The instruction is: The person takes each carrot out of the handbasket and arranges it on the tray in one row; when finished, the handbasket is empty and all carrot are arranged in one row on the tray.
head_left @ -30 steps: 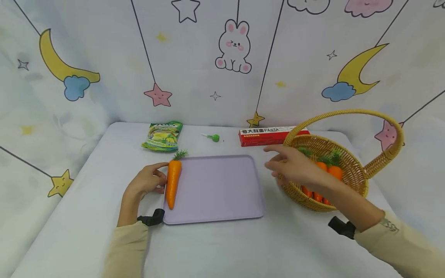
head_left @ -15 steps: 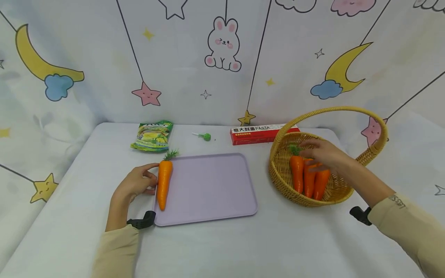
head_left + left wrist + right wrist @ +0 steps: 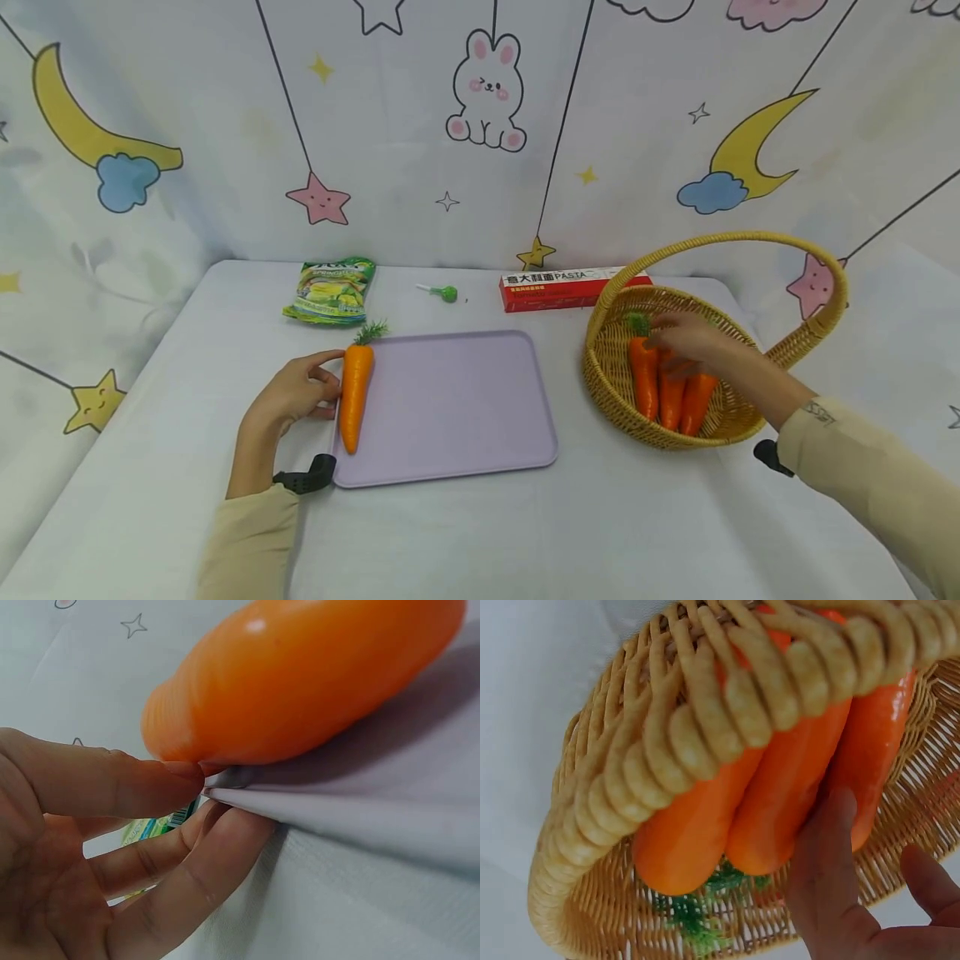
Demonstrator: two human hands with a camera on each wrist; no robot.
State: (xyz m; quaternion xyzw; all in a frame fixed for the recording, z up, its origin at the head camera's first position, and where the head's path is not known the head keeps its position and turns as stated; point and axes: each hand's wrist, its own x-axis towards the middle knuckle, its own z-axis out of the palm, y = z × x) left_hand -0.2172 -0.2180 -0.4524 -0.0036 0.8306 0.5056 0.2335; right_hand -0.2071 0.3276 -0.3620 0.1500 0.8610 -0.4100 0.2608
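An orange carrot [image 3: 354, 400] with a green top lies along the left side of a lilac tray [image 3: 465, 408]. My left hand [image 3: 300, 389] pinches the tray's left rim beside the carrot; in the left wrist view its thumb [image 3: 124, 784] is above the rim, close to the carrot, and fingers are below it. My right hand [image 3: 688, 342] reaches into a wicker basket [image 3: 603, 392] over three carrots [image 3: 645, 379]. In the right wrist view its fingers are spread, one fingertip [image 3: 840, 806] right at the carrots. The hand partly hides them in the head view.
Behind the tray lie a green snack bag [image 3: 330, 292], a green lollipop [image 3: 447, 293] and a red pasta box [image 3: 555, 292]. The basket's tall handle [image 3: 750, 239] arches over its back and right. A patterned cloth [image 3: 390, 167] hangs behind the white table.
My right hand has moved right from the basket's left rim and down into the basket over the carrots. My left hand stays at the tray's rim. The head view has shifted slightly.
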